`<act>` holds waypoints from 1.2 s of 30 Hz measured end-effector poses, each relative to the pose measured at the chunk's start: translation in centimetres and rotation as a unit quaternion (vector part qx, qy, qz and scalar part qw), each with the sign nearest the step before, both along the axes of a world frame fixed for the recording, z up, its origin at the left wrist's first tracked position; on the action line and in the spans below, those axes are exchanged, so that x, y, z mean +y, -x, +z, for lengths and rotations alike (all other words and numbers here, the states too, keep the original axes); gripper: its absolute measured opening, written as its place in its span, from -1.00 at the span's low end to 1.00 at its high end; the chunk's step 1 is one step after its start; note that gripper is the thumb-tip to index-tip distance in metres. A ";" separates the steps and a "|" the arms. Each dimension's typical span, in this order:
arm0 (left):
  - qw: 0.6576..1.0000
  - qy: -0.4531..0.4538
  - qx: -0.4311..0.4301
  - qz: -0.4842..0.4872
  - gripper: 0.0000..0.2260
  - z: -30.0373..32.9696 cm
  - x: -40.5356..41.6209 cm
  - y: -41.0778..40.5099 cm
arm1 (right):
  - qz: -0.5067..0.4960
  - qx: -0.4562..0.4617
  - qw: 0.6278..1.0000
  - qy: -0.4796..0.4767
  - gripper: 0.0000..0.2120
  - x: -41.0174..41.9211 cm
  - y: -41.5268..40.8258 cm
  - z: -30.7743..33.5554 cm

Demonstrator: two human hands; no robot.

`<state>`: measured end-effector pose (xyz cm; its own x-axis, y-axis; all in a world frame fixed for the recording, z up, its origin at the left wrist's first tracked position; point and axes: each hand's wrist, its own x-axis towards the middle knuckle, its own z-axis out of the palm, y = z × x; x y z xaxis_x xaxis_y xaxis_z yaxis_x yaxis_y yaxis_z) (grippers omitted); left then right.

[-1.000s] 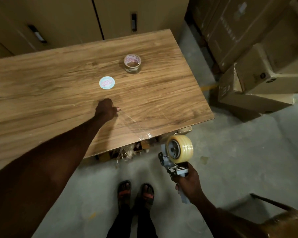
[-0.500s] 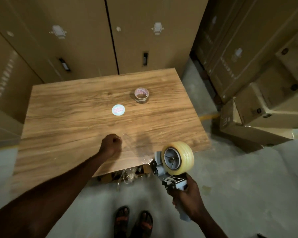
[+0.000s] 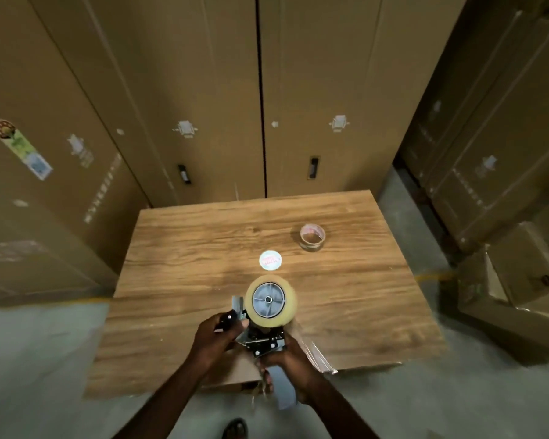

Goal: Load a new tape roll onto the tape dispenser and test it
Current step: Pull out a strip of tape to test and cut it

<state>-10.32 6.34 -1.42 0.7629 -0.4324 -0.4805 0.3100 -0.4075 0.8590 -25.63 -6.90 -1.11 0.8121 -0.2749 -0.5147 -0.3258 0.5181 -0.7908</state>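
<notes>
The tape dispenser point(image 3: 260, 339) is held upright over the near part of the wooden table point(image 3: 362, 312), with a full clear tape roll point(image 3: 270, 301) mounted on its grey hub. My right hand point(image 3: 293, 364) is closed around the grey handle below. My left hand point(image 3: 214, 337) grips the dispenser's front end by the black roller and metal blade guard. An almost empty tape core point(image 3: 312, 237) stands farther back on the table's right. A round paper label point(image 3: 270, 259) lies flat just beyond the roll.
Tall cardboard cartons point(image 3: 203, 106) stand close behind and to the left of the table. More stacked cartons point(image 3: 495, 153) crowd the right side. Grey concrete floor point(image 3: 38, 359) shows left and right, and a sandalled foot point(image 3: 235, 429) is at the bottom edge.
My left hand left the table surface and came back onto the dispenser's front end. The dispenser moved up and left to the middle, over the table. The camera tilted upward.
</notes>
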 end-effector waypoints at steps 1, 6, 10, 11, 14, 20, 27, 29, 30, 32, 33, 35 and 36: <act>1.000 -0.015 -0.010 0.006 -0.49 -0.3 0.2 -1.2 | 0.009 0.007 1.000 -0.008 -0.52 0.1 -1.3 -0.5; 0.998 -0.052 -0.042 0.014 -0.68 -1.8 1.1 -5.8 | 0.060 0.063 0.995 -0.054 -0.64 0.8 -6.2 -2.9; 0.994 -0.096 -0.052 -0.002 -0.49 -3.5 1.9 -8.5 | 0.095 0.066 0.992 -0.060 -0.54 1.1 -8.5 -3.6; 0.993 -0.103 -0.051 -0.006 -0.47 -4.1 2.2 -9.0 | 0.100 0.069 0.991 -0.051 -0.51 1.2 -8.9 -3.9; 0.991 -0.116 -0.064 -0.005 -0.50 -5.0 2.3 -10.0 | 0.116 0.080 0.990 -0.028 -0.55 1.3 -10.1 -4.7; 0.984 -0.156 -0.087 -0.020 -0.61 -5.6 2.1 -10.5 | 0.134 0.144 0.980 0.039 -0.63 1.5 -11.1 -5.4; 0.984 -0.169 -0.044 -0.021 -0.50 -8.0 2.8 -11.9 | 0.202 0.185 0.924 0.267 -0.76 1.1 -12.5 -5.4; 0.985 -0.165 -0.037 -0.026 -0.50 -7.6 2.7 -12.0 | 0.197 0.185 0.915 0.298 -0.72 1.0 -12.6 -5.5; 0.986 -0.161 -0.035 -0.025 -0.50 -7.3 2.6 -11.9 | 0.194 0.188 0.913 0.307 -0.71 1.0 -12.6 -5.5; 0.986 -0.159 -0.036 -0.026 -0.49 -6.8 2.3 -11.9 | 0.191 0.191 0.907 0.324 -0.71 0.9 -12.4 -5.3; 0.986 -0.159 -0.037 -0.027 -0.48 -6.8 2.2 -12.0 | 0.188 0.189 0.903 0.336 -0.69 0.9 -12.3 -5.2; 0.986 -0.160 -0.042 -0.029 -0.48 -6.9 2.1 -12.1 | 0.190 0.177 0.897 0.357 -0.69 0.9 -12.1 -5.3; 0.985 -0.162 -0.046 -0.032 -0.49 -6.9 2.1 -12.0 | 0.192 0.174 0.895 0.363 -0.70 0.8 -12.0 -5.6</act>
